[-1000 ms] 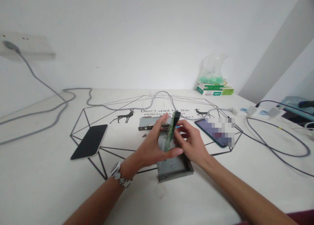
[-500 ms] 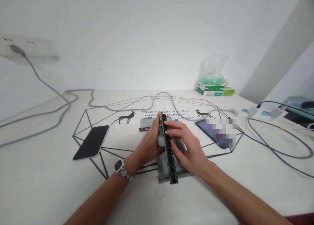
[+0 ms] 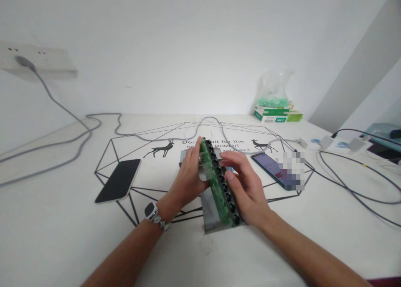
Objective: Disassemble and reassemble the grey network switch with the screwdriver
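A green circuit board point(image 3: 216, 186) with a row of round black parts along one edge stands tilted between my hands. My left hand point(image 3: 186, 176) is closed on its left side near the far end, the fingers stretched along it. On the other side, my right hand point(image 3: 247, 186) has its fingers bent, fingertips and thumb against the board's right side. Beneath the board lies a grey metal casing point(image 3: 210, 214), partly covered by the board and hands. Its farther part shows beside my left fingers.
A dark-screened phone point(image 3: 119, 180) lies to the left, and another phone point(image 3: 272, 170) lies to the right. A grey cable point(image 3: 150, 140) runs across the back to a power strip point(image 3: 332, 144). Green-and-white boxes point(image 3: 271, 113) under a clear bag point(image 3: 274, 88) stand by the wall.
The circuit board has turned between my hands, so its green face now shows and its near end has swung right. My right fingers have shifted a little along with it.
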A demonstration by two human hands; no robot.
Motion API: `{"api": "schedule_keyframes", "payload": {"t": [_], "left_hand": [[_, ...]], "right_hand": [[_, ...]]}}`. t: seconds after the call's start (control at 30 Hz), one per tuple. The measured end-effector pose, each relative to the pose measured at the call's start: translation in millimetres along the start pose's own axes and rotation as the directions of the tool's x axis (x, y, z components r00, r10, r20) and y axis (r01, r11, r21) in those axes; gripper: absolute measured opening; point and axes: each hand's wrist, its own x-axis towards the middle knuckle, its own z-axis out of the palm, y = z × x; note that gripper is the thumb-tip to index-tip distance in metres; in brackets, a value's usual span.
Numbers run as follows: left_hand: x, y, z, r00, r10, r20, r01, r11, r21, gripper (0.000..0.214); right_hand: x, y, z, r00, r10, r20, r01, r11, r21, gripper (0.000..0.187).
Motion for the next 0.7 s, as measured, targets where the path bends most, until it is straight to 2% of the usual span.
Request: {"api": "schedule_keyframes", "payload": {"t": [0.07, 0.13, 0.2, 0.3, 0.4, 0.5, 0.6, 0.7], "left_hand": [[2.1, -1.3, -5.6, 0.991, 0.128, -0.043, -0.112, 0.958, 0.265, 0.110], [4.0, -0.9, -12.2, 0.976, 0.215, -0.036, -0.177, 0.874, 0.452, 0.111], [5.5, 0.3, -17.9, 0.970, 0.243, -0.016, -0.197, 0.820, 0.537, 0.111], [7.1, 0.9, -23.0, 0.973, 0.230, 0.017, -0.197, 0.792, 0.577, 0.109], [7.5, -3.2, -24.4, 0.977, 0.212, 0.012, -0.185, 0.822, 0.538, 0.113], [6.6, -9.2, -23.8, 0.985, 0.162, -0.051, -0.126, 0.898, 0.421, 0.120], [5.3, -8.9, -24.6, 0.997, -0.005, -0.074, 0.020, 0.978, 0.208, 0.115], [5.0, -0.3, -29.3, 0.982, -0.186, 0.046, 0.188, 0.981, -0.043, 0.100]], "right_hand": [[2.4, 4.2, -4.7, 0.986, 0.164, -0.019, -0.162, 0.983, 0.086, 0.028], [5.3, 9.5, -9.6, 0.963, 0.265, 0.055, -0.270, 0.958, 0.102, 0.028], [8.3, 14.7, -13.1, 0.939, 0.329, 0.102, -0.337, 0.939, 0.070, 0.031], [11.9, 20.9, -15.7, 0.922, 0.372, 0.110, -0.373, 0.928, -0.014, 0.033], [14.7, 25.6, -18.5, 0.925, 0.366, 0.107, -0.358, 0.930, -0.086, 0.038], [16.4, 30.2, -21.5, 0.896, 0.420, 0.146, -0.421, 0.907, -0.024, 0.043], [17.0, 34.0, -22.9, 0.865, 0.466, 0.183, -0.486, 0.870, 0.083, 0.044], [17.6, 35.6, -23.4, 0.864, 0.470, 0.180, -0.494, 0.861, 0.121, 0.044]]}}
